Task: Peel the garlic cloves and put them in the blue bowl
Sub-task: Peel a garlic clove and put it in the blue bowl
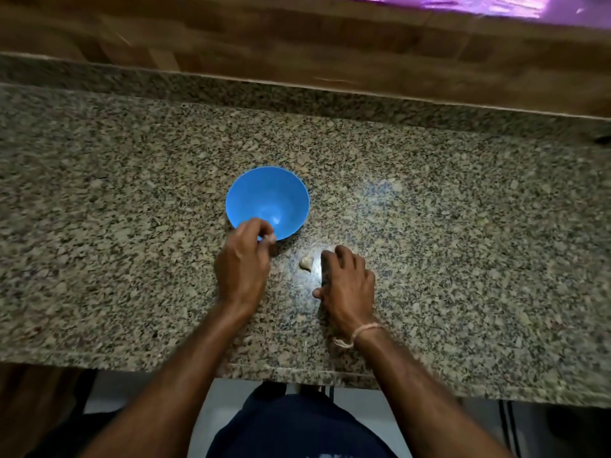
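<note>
Speckled granite counter [463, 226] fills the view, with a wooden wall [297, 44] along its far side. A blue bowl [261, 193] stands near the middle. The left hand [243, 266] is at the bowl's near rim, fingers curled, pinching a small pale piece [269, 239] too blurred to name. A garlic clove [306, 263] lies on the counter between the hands, just left of the right hand [348, 285]. That hand's fingers curl down onto the counter; I cannot tell whether it holds anything.
</note>
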